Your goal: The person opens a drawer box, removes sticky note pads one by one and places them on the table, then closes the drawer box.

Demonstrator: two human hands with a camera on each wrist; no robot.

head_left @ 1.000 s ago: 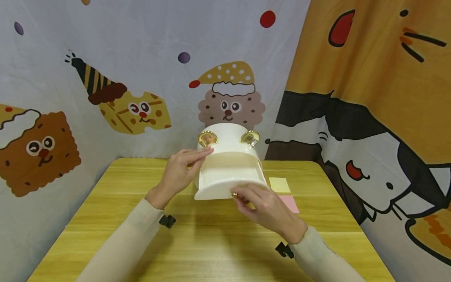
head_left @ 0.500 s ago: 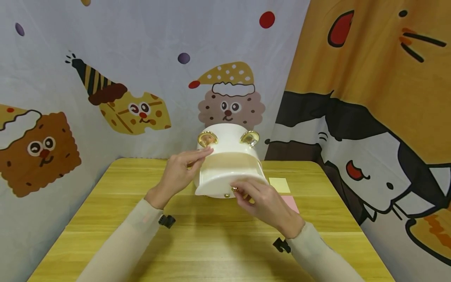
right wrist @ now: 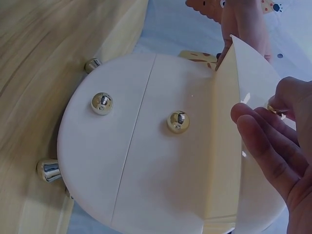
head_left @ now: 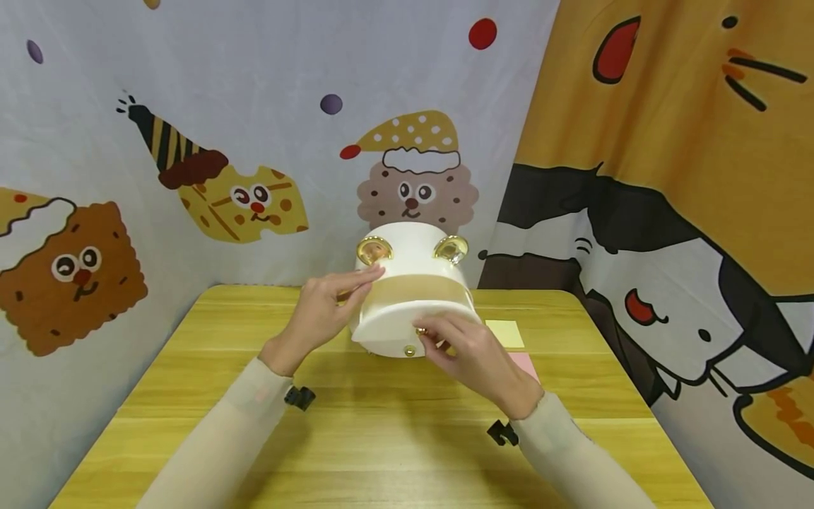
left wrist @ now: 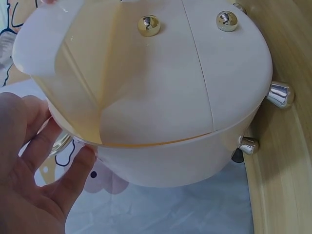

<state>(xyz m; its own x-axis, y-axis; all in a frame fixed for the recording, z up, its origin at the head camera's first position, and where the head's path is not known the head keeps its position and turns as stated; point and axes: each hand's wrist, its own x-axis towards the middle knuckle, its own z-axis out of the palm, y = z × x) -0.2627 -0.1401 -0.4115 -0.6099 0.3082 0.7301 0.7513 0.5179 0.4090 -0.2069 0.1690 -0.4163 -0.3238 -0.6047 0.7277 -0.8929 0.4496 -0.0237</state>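
Observation:
A white rounded storage box (head_left: 413, 244) with gold ears stands on the table, its top drawer (head_left: 388, 322) partly pulled out. Thumb and fingers of my right hand (head_left: 477, 353) pinch that drawer's gold knob (head_left: 420, 331). My left hand (head_left: 318, 307) rests on the box's left side below the ear, fingers fairly straight along it. Seen in the left wrist view, its fingertips touch the edge near the drawer opening. Two lower drawers with gold knobs (right wrist: 178, 122) appear closed in the right wrist view.
Yellow sticky notes (head_left: 505, 334) and pink sticky notes (head_left: 525, 366) lie right of the box, the pink ones partly behind my right hand. Short gold feet (left wrist: 280, 95) hold the box above the wooden table (head_left: 356, 452). A cartoon-printed cloth (head_left: 267, 106) hangs behind.
The top drawer has slid farther into the box, my right hand moving forward with its knob. A lower gold knob has come into view beneath it. My left hand stays in place.

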